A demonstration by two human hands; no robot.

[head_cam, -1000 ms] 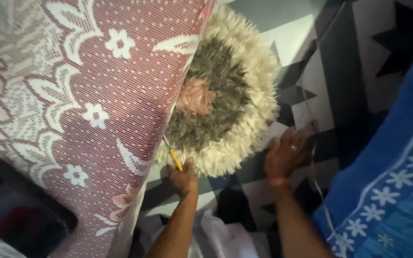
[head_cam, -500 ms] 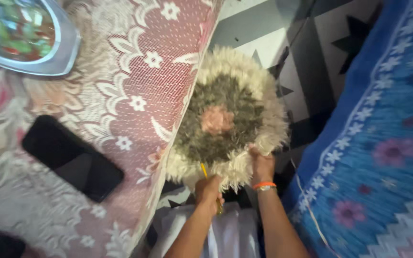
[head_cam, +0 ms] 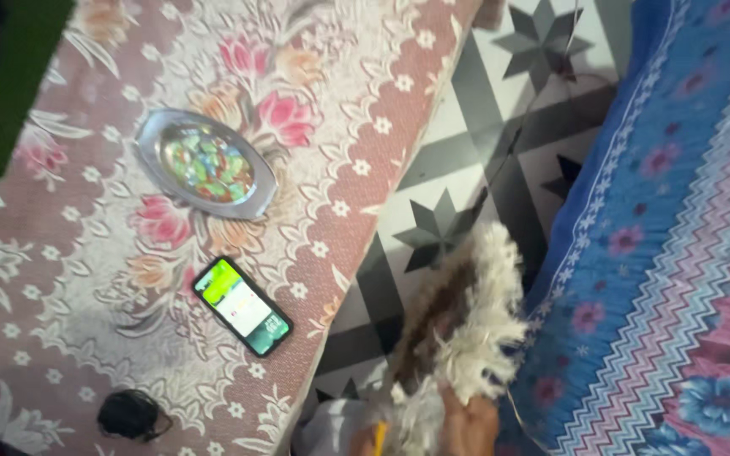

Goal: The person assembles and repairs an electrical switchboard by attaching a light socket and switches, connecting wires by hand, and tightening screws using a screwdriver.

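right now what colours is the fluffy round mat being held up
Cream-white shaggy fringe around a dark brownish centre on the fluffy mat, seen edge-on in the head view.

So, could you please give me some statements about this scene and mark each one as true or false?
1. The phone lies on the floral cloth with its screen lit. True.
2. The metal dish is empty. False: it holds small coloured pieces.
3. The fluffy round mat lies flat on the cloth. False: a hand holds it up on edge over the tiled floor.
4. A blue flowered fabric fills the right side. True.
5. A small black object sits near the cloth's lower edge. True.
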